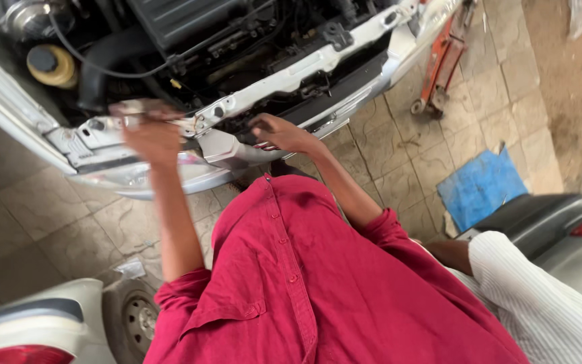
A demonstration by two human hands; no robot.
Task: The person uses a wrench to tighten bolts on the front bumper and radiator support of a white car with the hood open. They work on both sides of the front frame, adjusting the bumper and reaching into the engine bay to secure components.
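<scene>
Grey paving stones [486, 101] cover the ground of this yard, and a white car [284, 74] stands on them with its front stripped, its engine bay dark and cut off at the top edge. Beside me a sleeve [540, 296] in white ribbed cloth belongs to someone else. A blue mat [479, 185] lies flat on the stones, and an orange jack [442, 57] is half out of sight past the car. My left hand [153, 138] is raised at the car's white front bar [136, 125], blurred, closed around something thin I cannot make out. My right hand [281, 131] rests fingers-down on the bumper edge [227, 148], curled; I cannot tell whether it grips.
</scene>
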